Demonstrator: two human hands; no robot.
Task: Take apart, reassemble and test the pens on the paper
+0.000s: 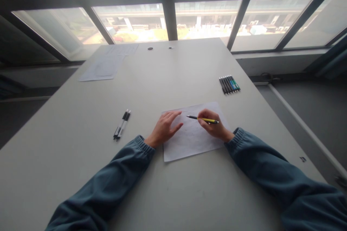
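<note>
A sheet of white paper (189,140) lies slightly turned on the table in front of me. My left hand (165,126) rests on its left side, fingers spread and holding nothing. In my right hand (211,124) is a yellow and black pen (208,120), gripped between thumb and fingers over the right part of the sheet. The pen's dark tip points left, toward my left hand; whether it touches the paper I cannot tell. Faint marks show near the sheet's top edge.
Two black and white pens (121,125) lie left of the sheet. A row of several dark, blue and green pens (229,85) is at the right. Printed papers (101,66) lie at the far left of the white table (173,79), before large windows. Two round holes are near its far edge.
</note>
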